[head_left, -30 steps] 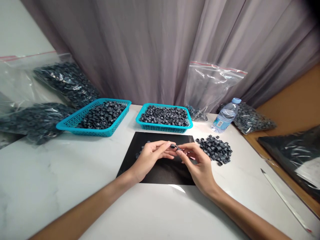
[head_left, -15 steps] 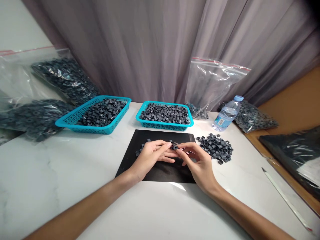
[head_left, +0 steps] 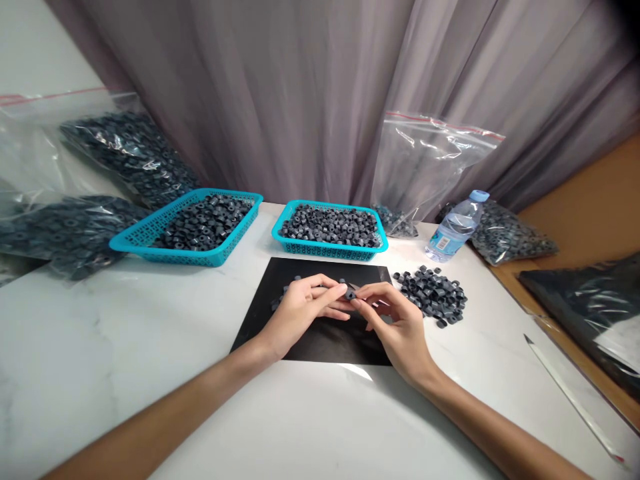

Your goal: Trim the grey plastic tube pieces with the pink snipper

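The white worktop [head_left: 270,420] is smooth and shiny, with faint gray lines. Both arms are cut off at the bottom. The left hand [head_left: 299,308] and right hand [head_left: 400,327] pinch one little dark piece [head_left: 351,295] between their fingertips, above a flat black mat [head_left: 320,347]. The piece is dark gray and chunky, with a round hole. The fingers cover much of it, so its whole shape is hard to see. The right hand's lower fingers are partly hidden too. A few more pieces [head_left: 277,301] peek out behind the left hand. On the right lies a long white stick [head_left: 570,393] with a dark tip. A loose pile [head_left: 435,295] of dark pieces sits beside the mat.

Farther back, two blue plastic baskets [head_left: 330,251] full of little holes hold heaps of pieces. A see-through bottle [head_left: 455,230] with a blue cap stands near a clear, crinkly bag [head_left: 425,153]. At the left edge, a fat bag [head_left: 65,230] is cut off. Behind hangs a gray, wavy curtain [head_left: 280,100].
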`<state>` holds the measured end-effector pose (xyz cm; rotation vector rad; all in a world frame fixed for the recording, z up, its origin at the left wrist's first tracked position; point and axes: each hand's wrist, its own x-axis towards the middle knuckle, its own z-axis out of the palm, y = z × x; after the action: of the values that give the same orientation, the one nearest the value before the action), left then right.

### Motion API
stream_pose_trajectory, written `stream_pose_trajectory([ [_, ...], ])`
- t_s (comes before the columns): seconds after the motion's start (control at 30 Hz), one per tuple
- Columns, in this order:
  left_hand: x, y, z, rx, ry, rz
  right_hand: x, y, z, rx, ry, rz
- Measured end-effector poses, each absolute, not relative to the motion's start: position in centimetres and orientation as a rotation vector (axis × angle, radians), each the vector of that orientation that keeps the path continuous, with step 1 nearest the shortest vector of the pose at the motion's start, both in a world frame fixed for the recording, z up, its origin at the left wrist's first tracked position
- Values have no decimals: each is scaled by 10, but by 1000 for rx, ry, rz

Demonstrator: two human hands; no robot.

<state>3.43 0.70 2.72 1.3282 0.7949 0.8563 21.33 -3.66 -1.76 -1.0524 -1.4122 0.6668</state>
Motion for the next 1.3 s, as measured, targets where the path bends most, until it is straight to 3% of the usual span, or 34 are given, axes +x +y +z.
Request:
stream_pose_trajectory([
  [0.67, 32, 10, 26, 1324, 830, 852, 214, -39, -12, -1051, -1416, 626],
  [1.3, 30, 14, 23, 1302, 790, 826, 214, -40, -14, -1103, -1530, 377],
])
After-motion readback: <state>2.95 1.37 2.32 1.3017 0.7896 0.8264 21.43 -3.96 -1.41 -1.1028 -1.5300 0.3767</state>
